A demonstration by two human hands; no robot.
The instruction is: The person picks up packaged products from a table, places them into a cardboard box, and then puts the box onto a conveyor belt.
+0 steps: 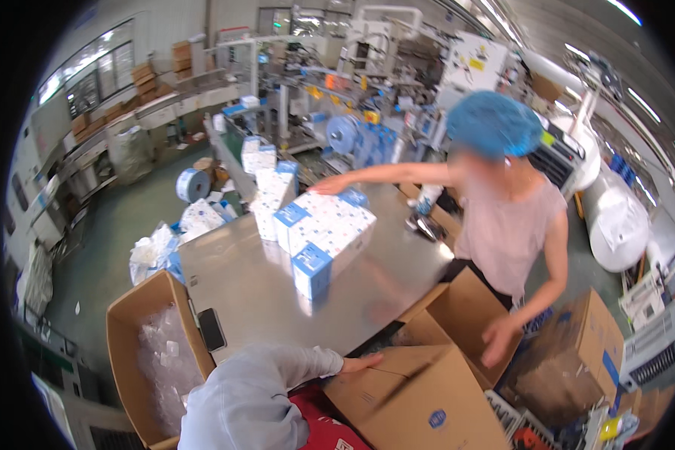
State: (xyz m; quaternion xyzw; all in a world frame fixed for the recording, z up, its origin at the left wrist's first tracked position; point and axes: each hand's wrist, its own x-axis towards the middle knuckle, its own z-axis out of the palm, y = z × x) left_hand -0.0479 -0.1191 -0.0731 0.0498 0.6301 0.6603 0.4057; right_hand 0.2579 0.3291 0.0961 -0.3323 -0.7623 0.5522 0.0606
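Note:
My left arm, in a light grey sleeve, reaches across the lower middle. My left hand (363, 363) is on the upper left edge of a large brown cardboard box (420, 401), its fingers stretched along the edge and partly hidden. The box sits close in front of me, tilted, with open cardboard flaps (465, 311) on its far side. My right hand does not show. Across the metal table (240, 277), a co-worker in a blue hair cover lays one hand (330, 184) on a row of white and blue packages (326, 221). The co-worker's other hand (500, 339) hangs by the flaps.
A carton of clear plastic pieces (165, 360) stands at the table's left end, beside a dark phone (211, 330). Another cardboard box (566, 360) is at the right. White and blue bags (157, 255) lie on the floor left of the table. Machinery and large white rolls (619, 225) stand beyond.

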